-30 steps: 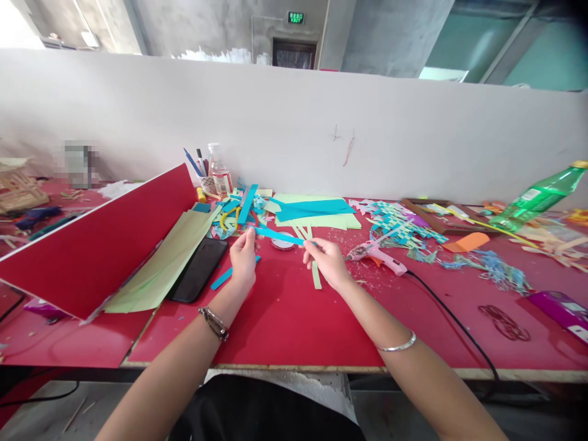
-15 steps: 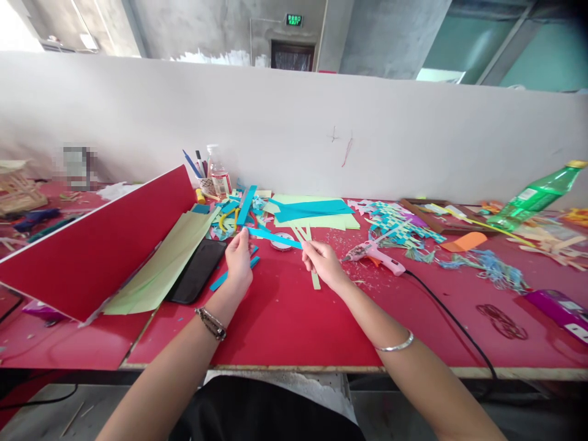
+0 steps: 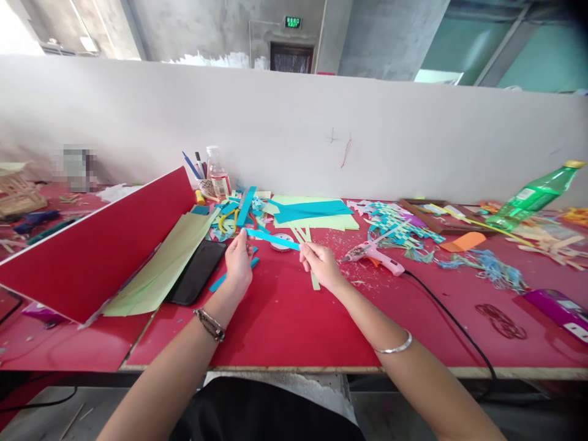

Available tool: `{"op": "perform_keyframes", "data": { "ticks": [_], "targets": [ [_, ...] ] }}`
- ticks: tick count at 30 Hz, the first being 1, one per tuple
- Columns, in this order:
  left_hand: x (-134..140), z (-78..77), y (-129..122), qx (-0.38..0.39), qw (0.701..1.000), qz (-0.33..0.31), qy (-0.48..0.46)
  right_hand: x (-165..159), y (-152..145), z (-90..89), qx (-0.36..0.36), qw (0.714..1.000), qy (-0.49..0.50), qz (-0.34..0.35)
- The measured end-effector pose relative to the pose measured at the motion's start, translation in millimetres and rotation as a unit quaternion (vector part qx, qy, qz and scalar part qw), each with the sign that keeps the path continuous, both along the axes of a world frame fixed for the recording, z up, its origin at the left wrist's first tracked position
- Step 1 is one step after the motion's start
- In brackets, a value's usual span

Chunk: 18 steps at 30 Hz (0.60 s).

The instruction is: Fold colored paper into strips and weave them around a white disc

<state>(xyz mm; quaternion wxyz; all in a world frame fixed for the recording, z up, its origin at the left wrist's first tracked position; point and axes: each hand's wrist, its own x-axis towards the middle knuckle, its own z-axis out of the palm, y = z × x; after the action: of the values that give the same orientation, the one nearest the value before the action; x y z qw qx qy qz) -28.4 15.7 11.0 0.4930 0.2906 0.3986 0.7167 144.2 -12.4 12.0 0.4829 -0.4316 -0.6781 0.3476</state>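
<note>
A blue paper strip (image 3: 273, 239) is stretched between my two hands above the red table (image 3: 294, 324). My left hand (image 3: 239, 260) pinches its left end, and my right hand (image 3: 319, 263) pinches the right end. Under the strip lies a roll of tape (image 3: 281, 247), partly covered. Pale green strips (image 3: 315, 281) run beneath my right hand. Another blue strip (image 3: 220, 283) lies on the table beside my left hand. Behind, blue paper (image 3: 310, 210) rests on pale green sheets (image 3: 345, 222).
A pink glue gun (image 3: 381, 256) with a black cord lies to the right, near woven paper pieces (image 3: 390, 217) and a tilted green bottle (image 3: 535, 195). On the left are a black phone (image 3: 196, 272), green paper (image 3: 160, 263) and a standing red board (image 3: 105, 245).
Almost nothing differs. My right hand has shifted very slightly left, and the blue strip stays held between both hands.
</note>
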Motion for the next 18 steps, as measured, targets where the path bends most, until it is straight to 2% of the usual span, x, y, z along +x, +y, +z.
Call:
{"op": "perform_keyframes", "data": {
  "ticks": [6,15,18],
  "targets": [
    [0.8,1.8,-2.3,0.013,1.0,-0.016,0.018,-0.2,-0.5,1.1,-0.011,0.999,0.049,0.016],
    [2.5,3.5,-4.5,0.02,0.999,-0.028,0.039,0.8,0.4,4.2,-0.036,0.997,0.064,0.0],
    [6.4,4.5,-6.8,0.043,0.992,-0.08,0.083,1.1,1.7,3.0,-0.04,0.997,0.07,-0.008]
  ]
}}
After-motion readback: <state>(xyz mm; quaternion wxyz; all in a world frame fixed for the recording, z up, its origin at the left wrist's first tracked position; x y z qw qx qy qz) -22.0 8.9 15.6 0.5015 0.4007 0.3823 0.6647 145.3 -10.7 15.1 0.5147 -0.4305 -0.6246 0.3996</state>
